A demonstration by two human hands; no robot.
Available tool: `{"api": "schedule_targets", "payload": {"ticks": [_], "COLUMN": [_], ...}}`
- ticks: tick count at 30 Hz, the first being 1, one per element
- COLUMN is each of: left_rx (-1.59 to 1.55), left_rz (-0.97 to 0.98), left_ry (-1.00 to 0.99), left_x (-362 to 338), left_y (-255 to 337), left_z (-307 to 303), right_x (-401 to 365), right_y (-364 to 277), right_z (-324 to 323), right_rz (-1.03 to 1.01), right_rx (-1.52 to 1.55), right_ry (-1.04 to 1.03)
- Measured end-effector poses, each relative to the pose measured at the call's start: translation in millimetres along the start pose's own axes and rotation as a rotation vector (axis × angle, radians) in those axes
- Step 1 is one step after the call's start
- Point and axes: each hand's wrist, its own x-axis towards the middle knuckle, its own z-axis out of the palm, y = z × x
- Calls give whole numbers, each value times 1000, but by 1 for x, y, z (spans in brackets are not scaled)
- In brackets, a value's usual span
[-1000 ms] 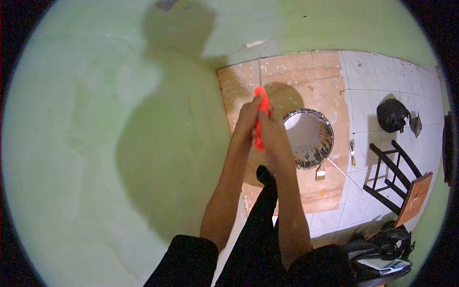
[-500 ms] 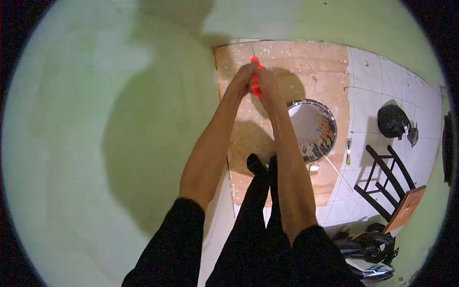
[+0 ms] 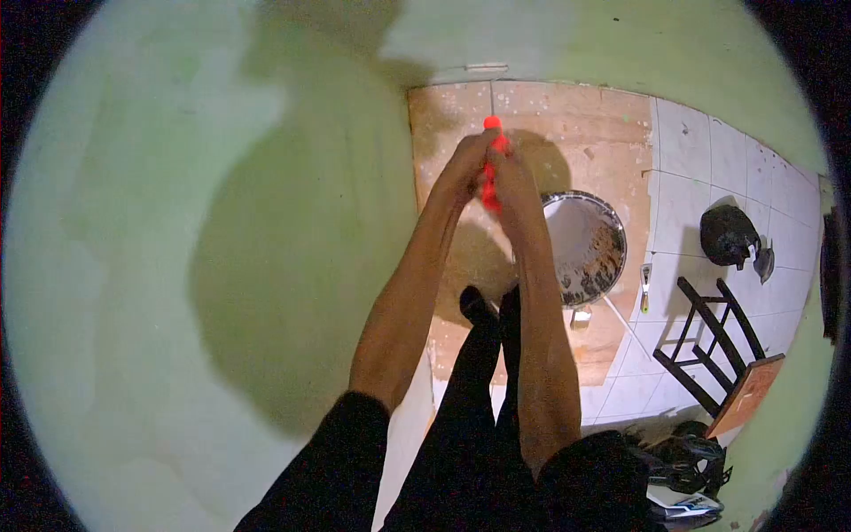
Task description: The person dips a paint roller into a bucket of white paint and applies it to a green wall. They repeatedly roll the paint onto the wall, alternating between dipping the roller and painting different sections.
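Orange roller handle [image 3: 490, 197] clenched in both our left hand [image 3: 463, 168] and right hand [image 3: 514, 179]. Paint bucket [image 3: 608, 254] sits just beside.

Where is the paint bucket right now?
Head view, right of centre: the bucket stands on the cardboard sheet, just right of the right hand.

Both hands grip one orange handle [image 3: 490, 122]: left hand [image 3: 464, 168] at its 9 o'clock, right hand [image 3: 514, 184] at 3. The rod [image 3: 492, 97] runs to 12 o'clock, meeting a roller [image 3: 486, 67] at the green wall [image 3: 222, 222]. A bucket [image 3: 613, 248] stands on cardboard [image 3: 576, 124] at the hands' 4 o'clock.
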Motion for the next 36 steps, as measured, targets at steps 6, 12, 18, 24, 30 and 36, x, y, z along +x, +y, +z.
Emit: {"api": "schedule_targets", "payload": {"ticks": [6, 12, 18, 24, 30, 36], "left_rx": [-46, 47, -2, -111, -130, -221], "left_rz": [-88, -36, 17, 132, 80, 193], "left_ry": [171, 180, 222, 182, 201, 25], "left_x": [-155, -53, -222, -159, -217, -205], "left_y": [61, 40, 121, 115, 139, 172], "left_z": [46, 10, 69, 23, 35, -14], "right_x": [-164, -43, -222, -136, -213, -201], "right_y": [-59, -28, -121, -84, -119, -135], "right_z": [39, 25, 71, 90, 105, 159], "right_rz": [66, 15, -23, -98, -48, -189], "right_rx": [-61, 84, -346, -89, 33, 22], "right_ry": [-62, -75, -26, -96, -188, -217]}}
